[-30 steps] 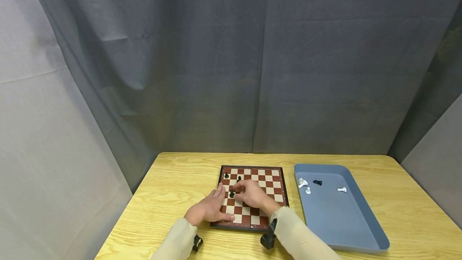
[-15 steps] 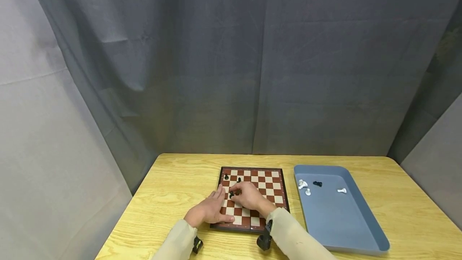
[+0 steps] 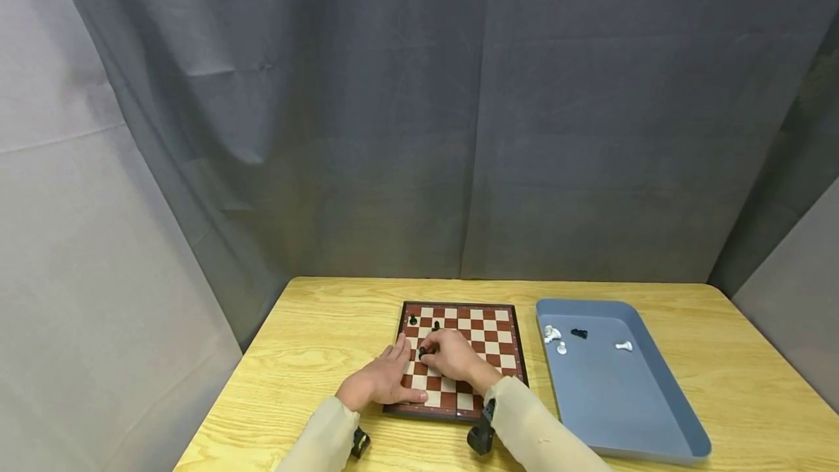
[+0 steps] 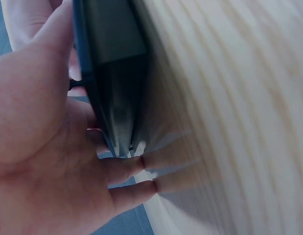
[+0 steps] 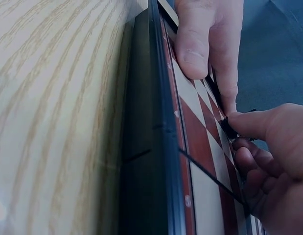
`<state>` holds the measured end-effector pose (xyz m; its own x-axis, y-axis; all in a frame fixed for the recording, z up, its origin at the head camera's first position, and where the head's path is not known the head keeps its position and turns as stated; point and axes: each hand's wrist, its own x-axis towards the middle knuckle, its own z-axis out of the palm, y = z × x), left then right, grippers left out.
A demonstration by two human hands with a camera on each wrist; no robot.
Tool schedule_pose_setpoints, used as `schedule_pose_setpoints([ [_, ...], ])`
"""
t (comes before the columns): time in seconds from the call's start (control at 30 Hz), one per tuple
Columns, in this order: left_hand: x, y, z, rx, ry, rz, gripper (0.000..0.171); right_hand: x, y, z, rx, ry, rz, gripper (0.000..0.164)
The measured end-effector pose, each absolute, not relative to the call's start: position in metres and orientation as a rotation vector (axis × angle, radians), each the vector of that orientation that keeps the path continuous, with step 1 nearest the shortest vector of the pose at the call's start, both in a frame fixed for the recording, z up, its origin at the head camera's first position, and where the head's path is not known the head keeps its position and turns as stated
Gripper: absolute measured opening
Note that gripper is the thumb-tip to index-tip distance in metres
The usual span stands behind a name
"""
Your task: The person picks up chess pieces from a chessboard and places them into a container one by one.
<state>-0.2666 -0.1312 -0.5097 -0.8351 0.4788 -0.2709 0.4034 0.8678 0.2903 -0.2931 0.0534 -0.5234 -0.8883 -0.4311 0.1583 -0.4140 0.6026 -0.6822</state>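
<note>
A brown-and-cream chessboard [image 3: 446, 398] lies on the wooden table. My left hand [image 3: 381, 377] rests on its left side, thumb and fingers spread; in the left wrist view, fingertips of the left hand [image 4: 78, 161] touch the table beside the board's edge. With thumb and fingers, my right hand [image 3: 454, 357] pinches a small black chess piece [image 3: 422, 353] low over the left half of the board. The right wrist view has the piece [image 5: 228, 128] at the board surface, its kind mostly hidden. Two more black pieces stand farther back: a pawn [image 3: 413, 320] and another piece [image 3: 436, 325].
Right of the board stands a blue-grey tray [image 3: 629, 406]. It holds several white chess pieces [image 3: 552, 333] at its left, a white piece [image 3: 623, 346] lying toward the right, and a black piece [image 3: 579, 333] on its side. A grey curtain [image 3: 393, 130] hangs behind the table.
My right hand has shifted slightly and its fingers have closed in around the black chess piece, covering more of it. The left hand stays in place on the board.
</note>
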Motion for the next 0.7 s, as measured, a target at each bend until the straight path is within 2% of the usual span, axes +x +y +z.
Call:
schedule_pose_setpoints([
  [0.7,-0.265,-0.130,-0.507,0.627,2.692,0.297,0.106,-0.283,0.070,-0.514,-0.692,2.638,-1.338,0.003],
])
